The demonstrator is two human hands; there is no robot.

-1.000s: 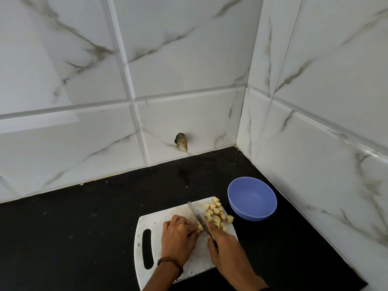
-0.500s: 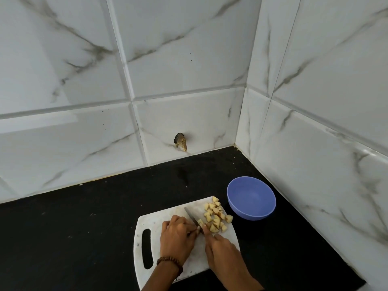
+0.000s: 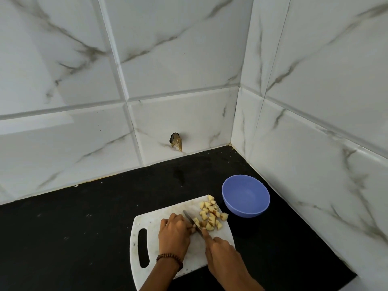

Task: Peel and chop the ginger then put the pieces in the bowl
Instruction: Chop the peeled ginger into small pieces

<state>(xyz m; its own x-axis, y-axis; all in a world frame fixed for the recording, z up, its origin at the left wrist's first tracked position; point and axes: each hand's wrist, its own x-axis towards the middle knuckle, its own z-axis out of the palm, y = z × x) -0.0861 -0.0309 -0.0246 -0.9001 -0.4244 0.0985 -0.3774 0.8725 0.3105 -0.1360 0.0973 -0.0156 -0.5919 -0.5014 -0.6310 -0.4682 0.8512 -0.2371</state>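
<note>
White marble-look tiles (image 3: 178, 59) cover two walls that meet in a corner above one black counter (image 3: 84, 238). One tile low on the back wall has a single brown, ragged chip (image 3: 176, 141).

One white board (image 3: 151, 225) lies on the counter, with one handle slot near its left edge. Ginger pieces (image 3: 210, 215), pale yellow with some brown skin edges, sit in one loose heap on the board's far right corner. There are roughly a score of them, packed too close to count exactly. One blue bowl (image 3: 243, 211) stands upright on the counter just beside that corner, and whether it touches the board cannot be told.

Both hands work over the board. The left hand (image 3: 173, 236), with one brown beaded bracelet (image 3: 170, 259) on its wrist, has its fingers curled, the tips pinning a ginger stub (image 3: 193, 227) to the board. Only a sliver of it shows. The right hand (image 3: 220, 255) is wrapped round the handle of one knife (image 3: 189, 217), forefinger stretched along the spine, so the handle itself is hidden. The blade slants away to the left, between the left fingertips and the heap, with its edge down at the stub.
</note>
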